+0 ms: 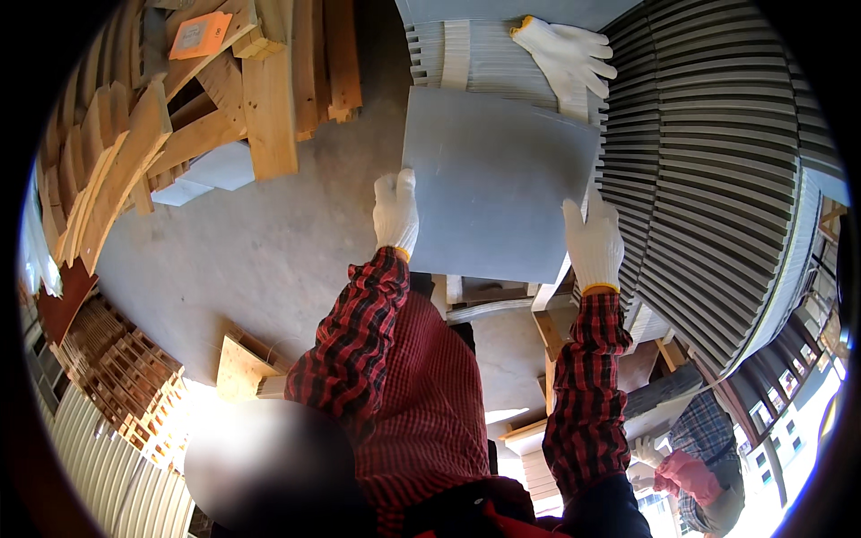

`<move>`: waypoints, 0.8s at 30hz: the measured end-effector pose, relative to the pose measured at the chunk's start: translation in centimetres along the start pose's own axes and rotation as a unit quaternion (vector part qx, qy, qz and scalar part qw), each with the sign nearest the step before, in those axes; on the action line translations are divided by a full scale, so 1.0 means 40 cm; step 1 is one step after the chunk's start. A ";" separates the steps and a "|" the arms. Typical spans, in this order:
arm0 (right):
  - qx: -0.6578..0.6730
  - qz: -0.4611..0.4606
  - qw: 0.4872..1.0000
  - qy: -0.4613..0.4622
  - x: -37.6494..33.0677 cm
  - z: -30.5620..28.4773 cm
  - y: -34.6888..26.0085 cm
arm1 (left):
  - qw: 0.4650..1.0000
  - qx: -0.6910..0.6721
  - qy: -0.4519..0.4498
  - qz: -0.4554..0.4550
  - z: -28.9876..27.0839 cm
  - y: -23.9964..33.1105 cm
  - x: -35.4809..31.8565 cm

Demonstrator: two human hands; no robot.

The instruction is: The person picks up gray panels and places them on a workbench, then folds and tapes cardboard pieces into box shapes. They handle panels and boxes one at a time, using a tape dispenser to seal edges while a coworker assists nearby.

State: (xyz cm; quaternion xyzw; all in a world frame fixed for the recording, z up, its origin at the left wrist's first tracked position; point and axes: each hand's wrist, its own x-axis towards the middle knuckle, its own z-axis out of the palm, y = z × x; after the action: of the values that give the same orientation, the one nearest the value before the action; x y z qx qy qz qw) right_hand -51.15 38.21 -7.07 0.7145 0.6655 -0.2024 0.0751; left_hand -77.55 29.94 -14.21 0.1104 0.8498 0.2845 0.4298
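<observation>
Between my two white-gloved hands is a flat grey sheet panel [498, 188], roughly square and faintly scratched. My left hand [395, 211] grips its left edge, the fingers hidden behind or under it. At the opposite edge, near the lower right corner, my right hand [595, 238] holds it with the thumb along the face. Beyond the panel's far edge lies a stack of thin grey slats [502, 58]. A loose white work glove [567, 58] with a yellow cuff lies on that stack.
To the right stand tall stacks of dark grey ribbed pieces [708, 179]. Wooden boards and pallets [269, 108] fill the upper left, with an orange label [199, 36] on one. Concrete floor [224, 233] lies to my left. At lower right another person [704, 466] wears white gloves.
</observation>
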 end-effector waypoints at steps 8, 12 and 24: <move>0.025 -0.162 0.972 0.167 0.423 -0.008 -0.250 | 0.999 0.044 -0.012 -0.006 -0.019 0.022 0.001; -0.038 -0.143 0.957 0.248 0.552 0.087 -0.194 | 0.965 0.209 -0.135 0.078 -0.041 0.041 0.047; 0.160 0.049 0.955 0.245 0.117 0.169 -0.057 | 0.941 0.231 -0.232 0.085 -0.065 0.019 0.093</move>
State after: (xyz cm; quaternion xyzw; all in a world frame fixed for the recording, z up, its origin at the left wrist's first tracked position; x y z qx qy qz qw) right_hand -54.52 40.22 -14.66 0.7764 0.5866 -0.1216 -0.1958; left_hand -81.90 31.14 -15.04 0.3417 0.7564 0.0822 0.5517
